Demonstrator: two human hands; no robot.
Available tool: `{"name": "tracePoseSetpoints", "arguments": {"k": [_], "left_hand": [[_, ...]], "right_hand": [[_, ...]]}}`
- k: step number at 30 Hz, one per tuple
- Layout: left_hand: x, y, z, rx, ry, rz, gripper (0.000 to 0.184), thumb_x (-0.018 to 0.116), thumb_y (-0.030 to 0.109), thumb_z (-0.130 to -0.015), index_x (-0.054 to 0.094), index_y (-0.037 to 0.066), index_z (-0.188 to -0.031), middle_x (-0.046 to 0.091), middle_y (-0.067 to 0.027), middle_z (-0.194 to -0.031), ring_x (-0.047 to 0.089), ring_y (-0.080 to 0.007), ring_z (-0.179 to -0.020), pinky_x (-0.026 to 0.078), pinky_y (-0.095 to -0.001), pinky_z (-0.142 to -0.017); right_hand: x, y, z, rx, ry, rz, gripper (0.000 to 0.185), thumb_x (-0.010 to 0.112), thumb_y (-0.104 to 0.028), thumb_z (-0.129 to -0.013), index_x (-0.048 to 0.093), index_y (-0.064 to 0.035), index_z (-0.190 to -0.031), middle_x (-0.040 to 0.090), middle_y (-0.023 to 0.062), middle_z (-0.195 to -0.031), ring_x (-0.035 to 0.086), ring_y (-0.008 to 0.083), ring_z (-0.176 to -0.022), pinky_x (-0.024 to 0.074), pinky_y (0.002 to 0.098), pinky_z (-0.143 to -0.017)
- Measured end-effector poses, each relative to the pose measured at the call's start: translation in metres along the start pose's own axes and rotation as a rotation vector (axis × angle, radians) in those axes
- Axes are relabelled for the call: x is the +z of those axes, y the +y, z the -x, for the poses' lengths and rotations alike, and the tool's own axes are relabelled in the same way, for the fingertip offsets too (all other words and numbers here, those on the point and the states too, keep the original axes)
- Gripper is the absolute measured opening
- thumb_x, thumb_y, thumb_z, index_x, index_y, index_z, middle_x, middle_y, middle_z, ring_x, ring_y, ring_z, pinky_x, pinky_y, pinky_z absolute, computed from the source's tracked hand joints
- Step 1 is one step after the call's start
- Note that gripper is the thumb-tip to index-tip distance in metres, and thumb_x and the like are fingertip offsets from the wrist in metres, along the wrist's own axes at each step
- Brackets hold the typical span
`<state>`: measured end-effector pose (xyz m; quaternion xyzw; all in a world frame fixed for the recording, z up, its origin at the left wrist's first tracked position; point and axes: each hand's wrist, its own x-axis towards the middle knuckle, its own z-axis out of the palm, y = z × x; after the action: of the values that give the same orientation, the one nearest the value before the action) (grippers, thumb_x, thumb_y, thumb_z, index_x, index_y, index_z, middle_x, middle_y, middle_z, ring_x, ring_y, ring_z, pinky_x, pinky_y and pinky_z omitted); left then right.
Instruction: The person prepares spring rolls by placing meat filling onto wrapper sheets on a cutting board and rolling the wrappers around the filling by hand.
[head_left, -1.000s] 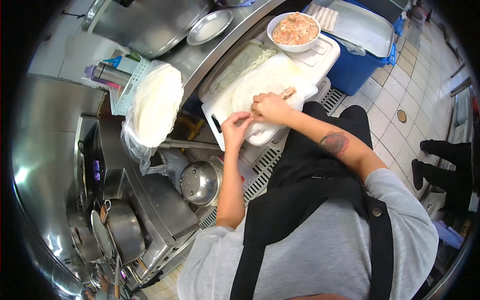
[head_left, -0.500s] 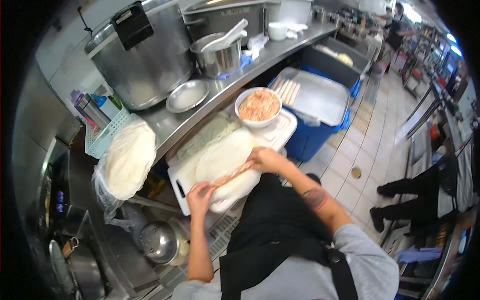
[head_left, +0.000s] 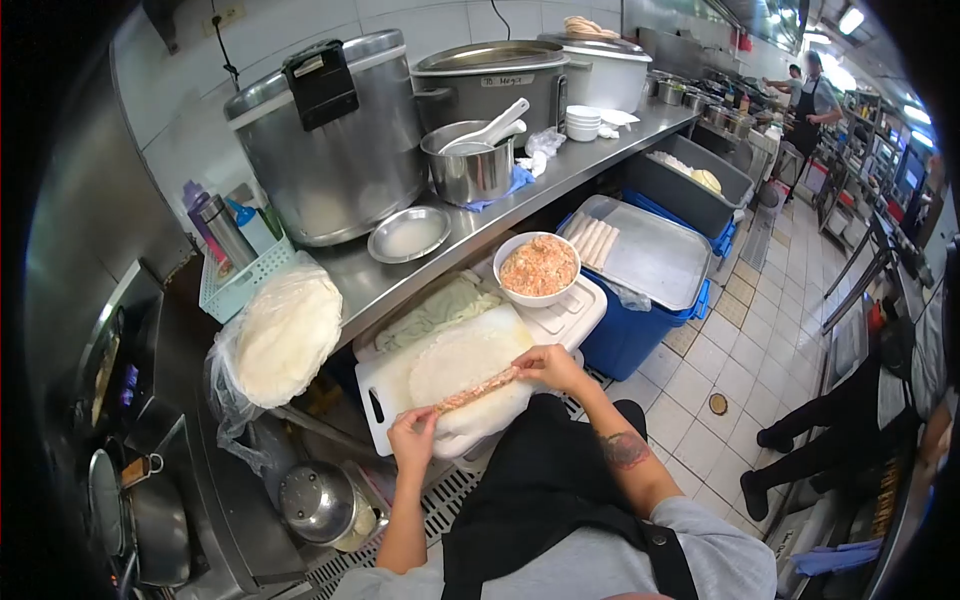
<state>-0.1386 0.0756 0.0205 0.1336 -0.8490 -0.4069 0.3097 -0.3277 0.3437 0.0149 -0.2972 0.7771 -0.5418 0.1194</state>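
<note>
A round, pale wrapper sheet (head_left: 465, 358) lies on a white cutting board (head_left: 376, 408). Across its near part runs a long thin strip of pinkish minced filling (head_left: 474, 392). My left hand (head_left: 412, 438) pinches the left end of that strip, fingers closed. At the opposite end, my right hand (head_left: 548, 367) has its fingertips pressed together on the filling. Just beyond the board, a white bowl (head_left: 503, 287) holds more orange-pink filling (head_left: 540, 266).
Left is a stack of round wrappers (head_left: 290, 335) in plastic. A metal tray (head_left: 660, 262) with several pale rolls (head_left: 592, 241) tops a blue bin (head_left: 625, 345). A steel counter (head_left: 480, 225) bears a large cooker (head_left: 330, 150). Other people (head_left: 815, 110) stand far off.
The view has tilted up, showing more of the counter and back wall. Both hands stay at the ends of the filling strip, with little visible movement.
</note>
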Motion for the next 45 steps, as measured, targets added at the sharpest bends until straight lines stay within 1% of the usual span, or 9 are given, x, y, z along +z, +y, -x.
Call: {"name": "tracePoseSetpoints", "arguments": {"k": [1,7,29,32,36,40,42,43,45], "left_hand": [[-0.001,-0.003,0.002,-0.001,0.006,0.014,0.015,0.078,0.007,-0.075,0.074,0.001,-0.089,0.072,-0.0137,-0.085,0.068,-0.0256,-0.078,0.053,-0.0350,-0.075],[-0.006,-0.003,0.015,0.103,0.078,-0.058,0.016,0.076,0.007,-0.077,0.073,0.002,-0.092,0.070,-0.0125,-0.092,0.065,-0.0281,-0.089,0.051,-0.0374,-0.081],[-0.012,0.023,0.019,0.255,0.057,-0.084,0.017,0.077,0.005,-0.074,0.071,0.005,-0.090,0.069,-0.0106,-0.095,0.063,-0.0300,-0.093,0.049,-0.0389,-0.084],[-0.003,0.023,0.027,0.372,-0.038,-0.155,0.025,0.079,0.008,-0.071,0.071,0.007,-0.094,0.069,-0.0091,-0.098,0.062,-0.0287,-0.097,0.047,-0.0408,-0.087],[0.011,0.041,0.035,0.494,-0.304,-0.217,0.040,0.083,0.016,-0.066,0.069,0.010,-0.103,0.066,-0.0063,-0.109,0.060,-0.0266,-0.107,0.041,-0.0430,-0.095],[0.022,0.037,0.031,0.437,-0.320,-0.251,0.049,0.083,0.020,-0.067,0.066,0.008,-0.111,0.066,-0.0070,-0.116,0.059,-0.0262,-0.110,0.039,-0.0430,-0.095],[0.024,0.036,0.029,0.453,-0.319,-0.269,0.050,0.083,0.020,-0.067,0.065,0.007,-0.112,0.066,-0.0076,-0.116,0.060,-0.0263,-0.109,0.039,-0.0428,-0.095],[0.025,0.036,0.030,0.459,-0.316,-0.280,0.050,0.083,0.021,-0.068,0.065,0.007,-0.112,0.067,-0.0078,-0.116,0.060,-0.0264,-0.109,0.039,-0.0427,-0.094],[0.026,0.035,0.031,0.441,-0.307,-0.272,0.049,0.083,0.022,-0.069,0.065,0.006,-0.111,0.067,-0.0081,-0.113,0.061,-0.0267,-0.107,0.039,-0.0428,-0.094]], "right_hand": [[-0.003,-0.004,0.002,-0.098,0.010,0.082,0.028,0.081,-0.009,-0.077,0.076,-0.0037,-0.105,0.073,0.0090,-0.095,0.068,0.0176,-0.086,0.0548,0.0307,-0.080],[-0.006,0.009,0.001,-0.149,0.004,0.228,0.031,0.082,-0.010,-0.074,0.076,-0.0071,-0.104,0.069,0.0112,-0.095,0.067,0.0245,-0.089,0.0542,0.0335,-0.083],[-0.001,0.005,0.004,-0.217,0.069,0.285,0.031,0.084,-0.021,-0.071,0.077,-0.0079,-0.098,0.067,0.0116,-0.094,0.066,0.0265,-0.087,0.0533,0.0361,-0.081],[0.003,0.010,0.003,-0.183,0.100,0.244,0.030,0.084,-0.020,-0.072,0.077,-0.0054,-0.097,0.067,0.0120,-0.094,0.066,0.0268,-0.087,0.0536,0.0359,-0.083],[0.002,-0.004,0.020,-0.246,0.146,0.367,0.046,0.084,-0.019,-0.070,0.072,-0.0078,-0.112,0.064,0.0125,-0.103,0.064,0.0305,-0.096,0.0517,0.0372,-0.087],[0.021,-0.038,0.064,-0.382,0.109,0.498,0.062,0.086,-0.020,-0.065,0.065,-0.0152,-0.124,0.060,0.0075,-0.117,0.056,0.0278,-0.113,0.0432,0.0420,-0.093],[0.039,-0.036,0.076,-0.419,0.030,0.573,0.057,0.085,-0.017,-0.064,0.067,-0.0178,-0.119,0.060,0.0056,-0.114,0.054,0.0265,-0.116,0.0412,0.0437,-0.096],[0.044,-0.034,0.076,-0.442,0.044,0.625,0.051,0.081,-0.015,-0.069,0.067,-0.0216,-0.117,0.060,0.0008,-0.113,0.054,0.0232,-0.114,0.0407,0.0415,-0.092],[0.045,-0.029,0.071,-0.434,0.020,0.671,0.050,0.080,-0.014,-0.072,0.067,-0.0215,-0.119,0.060,-0.0007,-0.114,0.054,0.0221,-0.112,0.0397,0.0400,-0.090]]}}
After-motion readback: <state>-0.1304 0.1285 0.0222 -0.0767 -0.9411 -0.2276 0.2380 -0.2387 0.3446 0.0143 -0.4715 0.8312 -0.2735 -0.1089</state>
